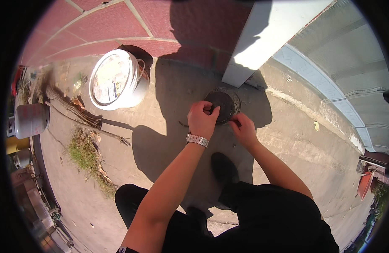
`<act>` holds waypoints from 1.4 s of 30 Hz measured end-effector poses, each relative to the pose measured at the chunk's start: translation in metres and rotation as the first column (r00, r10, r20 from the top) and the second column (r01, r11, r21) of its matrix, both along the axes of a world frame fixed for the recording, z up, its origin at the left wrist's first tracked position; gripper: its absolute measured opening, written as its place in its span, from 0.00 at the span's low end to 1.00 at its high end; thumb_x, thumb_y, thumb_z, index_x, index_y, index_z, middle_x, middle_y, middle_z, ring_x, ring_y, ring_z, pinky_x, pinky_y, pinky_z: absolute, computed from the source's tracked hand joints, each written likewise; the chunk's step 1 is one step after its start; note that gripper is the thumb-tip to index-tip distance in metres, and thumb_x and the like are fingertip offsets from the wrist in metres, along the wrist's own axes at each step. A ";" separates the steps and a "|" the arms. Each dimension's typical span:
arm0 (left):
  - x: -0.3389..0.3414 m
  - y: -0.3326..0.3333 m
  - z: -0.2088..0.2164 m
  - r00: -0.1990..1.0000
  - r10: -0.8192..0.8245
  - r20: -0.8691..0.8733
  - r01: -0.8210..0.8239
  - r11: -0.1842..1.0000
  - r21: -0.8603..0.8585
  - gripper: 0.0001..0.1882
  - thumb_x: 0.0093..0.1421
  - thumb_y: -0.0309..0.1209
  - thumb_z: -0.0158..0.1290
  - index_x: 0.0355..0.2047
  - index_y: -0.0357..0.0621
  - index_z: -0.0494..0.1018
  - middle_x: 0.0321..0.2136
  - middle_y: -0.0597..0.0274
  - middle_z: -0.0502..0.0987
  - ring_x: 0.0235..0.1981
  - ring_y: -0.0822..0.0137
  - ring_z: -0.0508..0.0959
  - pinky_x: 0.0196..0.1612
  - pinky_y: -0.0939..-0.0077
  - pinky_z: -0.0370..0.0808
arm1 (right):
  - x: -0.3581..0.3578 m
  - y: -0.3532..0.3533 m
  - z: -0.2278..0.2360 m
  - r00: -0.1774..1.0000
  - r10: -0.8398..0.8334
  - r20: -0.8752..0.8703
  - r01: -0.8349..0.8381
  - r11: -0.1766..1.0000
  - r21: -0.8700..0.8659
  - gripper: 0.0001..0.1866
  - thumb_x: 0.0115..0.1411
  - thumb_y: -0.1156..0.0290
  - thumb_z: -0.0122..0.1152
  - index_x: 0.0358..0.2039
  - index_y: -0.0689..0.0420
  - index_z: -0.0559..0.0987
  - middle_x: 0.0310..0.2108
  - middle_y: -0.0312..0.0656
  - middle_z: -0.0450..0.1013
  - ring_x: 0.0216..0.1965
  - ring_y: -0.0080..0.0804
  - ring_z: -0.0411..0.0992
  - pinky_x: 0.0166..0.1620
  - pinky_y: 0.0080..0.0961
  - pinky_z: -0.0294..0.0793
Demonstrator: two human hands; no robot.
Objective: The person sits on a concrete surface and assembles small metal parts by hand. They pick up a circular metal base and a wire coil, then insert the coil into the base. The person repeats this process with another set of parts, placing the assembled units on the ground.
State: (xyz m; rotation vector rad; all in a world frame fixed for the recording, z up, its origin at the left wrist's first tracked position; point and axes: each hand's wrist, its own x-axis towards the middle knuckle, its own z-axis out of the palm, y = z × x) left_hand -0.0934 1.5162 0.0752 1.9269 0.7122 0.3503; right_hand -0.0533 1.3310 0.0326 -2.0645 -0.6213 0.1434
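Note:
A black round lid-like disc point(222, 101) lies low over the concrete, inside my own shadow. A dark, rough ring point(236, 101) of ground or rim shows along its right side. My left hand point(203, 120), with a metal watch on the wrist, has its thumb and fingers closed on the disc's left part. Close to the lower right edge of the disc, my right hand point(244, 130) is closed with thumb and forefinger pinched together. Whatever may be between those fingertips is too small to make out.
A white lidded bucket point(137, 90) stands left by the red tiled wall point(118, 21). A white post point(262, 38) rises just beyond the disc. Dry branches point(72, 105) and grass point(83, 147) lie left. My dark shoe point(224, 168) is close below the disc.

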 end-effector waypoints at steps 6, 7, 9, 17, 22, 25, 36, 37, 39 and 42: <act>0.015 -0.011 -0.007 0.998 -0.057 -0.013 0.059 0.981 0.183 0.15 0.53 0.33 0.71 0.35 0.39 0.81 0.34 0.57 0.80 0.33 0.61 0.82 0.40 0.65 0.81 | 0.005 -0.001 -0.015 0.994 -0.037 -0.107 0.036 0.999 -0.005 0.04 0.60 0.77 0.66 0.35 0.60 0.79 0.32 0.48 0.75 0.33 0.49 0.77 0.37 0.38 0.76; 0.017 -0.013 -0.008 0.998 -0.068 -0.013 0.070 0.976 0.206 0.15 0.52 0.33 0.71 0.35 0.39 0.80 0.34 0.57 0.80 0.33 0.60 0.82 0.40 0.64 0.81 | 0.005 -0.002 -0.019 0.993 -0.043 -0.114 0.044 0.999 0.004 0.04 0.60 0.77 0.66 0.35 0.60 0.79 0.32 0.48 0.75 0.33 0.49 0.77 0.37 0.38 0.76; 0.020 -0.015 -0.011 0.997 -0.073 -0.033 0.078 0.972 0.223 0.14 0.52 0.34 0.71 0.35 0.40 0.80 0.34 0.57 0.80 0.33 0.59 0.82 0.40 0.63 0.81 | 0.006 -0.004 -0.028 0.990 -0.056 -0.127 0.060 0.998 0.021 0.04 0.60 0.77 0.67 0.35 0.60 0.79 0.32 0.48 0.75 0.33 0.48 0.77 0.36 0.38 0.76; 0.022 -0.023 -0.024 0.996 -0.079 -0.042 0.088 0.946 0.311 0.14 0.50 0.34 0.71 0.33 0.44 0.79 0.35 0.58 0.79 0.35 0.57 0.82 0.39 0.61 0.80 | 0.008 -0.002 -0.041 0.993 -0.058 -0.105 0.055 0.998 -0.033 0.05 0.58 0.76 0.67 0.35 0.60 0.80 0.32 0.47 0.75 0.32 0.48 0.77 0.36 0.38 0.76; 0.023 -0.029 -0.023 0.996 -0.088 -0.025 0.091 0.950 0.299 0.15 0.50 0.34 0.71 0.34 0.44 0.79 0.35 0.58 0.79 0.35 0.56 0.82 0.39 0.60 0.80 | 0.007 -0.002 -0.038 0.991 -0.078 -0.105 0.073 0.996 -0.052 0.05 0.58 0.75 0.68 0.34 0.60 0.80 0.31 0.46 0.75 0.32 0.47 0.76 0.35 0.38 0.76; 0.026 -0.030 -0.024 0.996 -0.083 -0.032 0.088 0.956 0.279 0.15 0.50 0.34 0.71 0.34 0.44 0.79 0.35 0.58 0.79 0.35 0.56 0.82 0.39 0.61 0.80 | 0.006 -0.002 -0.037 0.989 -0.100 -0.113 0.097 0.995 -0.038 0.05 0.58 0.75 0.68 0.34 0.60 0.80 0.31 0.47 0.75 0.32 0.48 0.76 0.35 0.38 0.76; 0.017 -0.025 -0.036 0.995 -0.098 -0.014 0.099 0.975 0.198 0.18 0.51 0.31 0.71 0.41 0.43 0.78 0.39 0.58 0.77 0.33 0.59 0.79 0.39 0.64 0.80 | 0.012 -0.003 -0.043 0.992 -0.103 -0.075 0.099 0.993 -0.062 0.06 0.59 0.73 0.69 0.35 0.59 0.82 0.32 0.48 0.75 0.33 0.50 0.78 0.37 0.41 0.77; 0.016 -0.024 -0.036 0.995 -0.094 -0.013 0.095 0.976 0.198 0.19 0.50 0.31 0.72 0.41 0.44 0.78 0.40 0.58 0.77 0.33 0.59 0.79 0.40 0.64 0.80 | 0.011 -0.002 -0.043 0.993 -0.104 -0.053 0.100 0.993 -0.060 0.06 0.59 0.73 0.69 0.35 0.59 0.82 0.32 0.47 0.75 0.32 0.48 0.78 0.36 0.39 0.76; 0.015 -0.023 -0.036 0.997 -0.073 0.013 0.069 0.972 0.226 0.20 0.50 0.30 0.72 0.42 0.46 0.78 0.42 0.58 0.76 0.35 0.59 0.79 0.41 0.63 0.80 | 0.011 -0.001 -0.043 0.994 -0.105 -0.010 0.104 0.993 -0.056 0.06 0.59 0.74 0.70 0.35 0.60 0.82 0.31 0.46 0.75 0.30 0.44 0.77 0.35 0.36 0.76; 0.015 -0.021 -0.036 0.997 -0.066 0.025 0.058 0.968 0.246 0.20 0.49 0.30 0.72 0.43 0.47 0.79 0.44 0.58 0.75 0.36 0.58 0.79 0.42 0.63 0.80 | 0.013 0.000 -0.042 0.994 -0.107 0.001 0.107 0.991 -0.081 0.07 0.58 0.74 0.70 0.36 0.60 0.82 0.31 0.46 0.75 0.31 0.43 0.78 0.35 0.36 0.77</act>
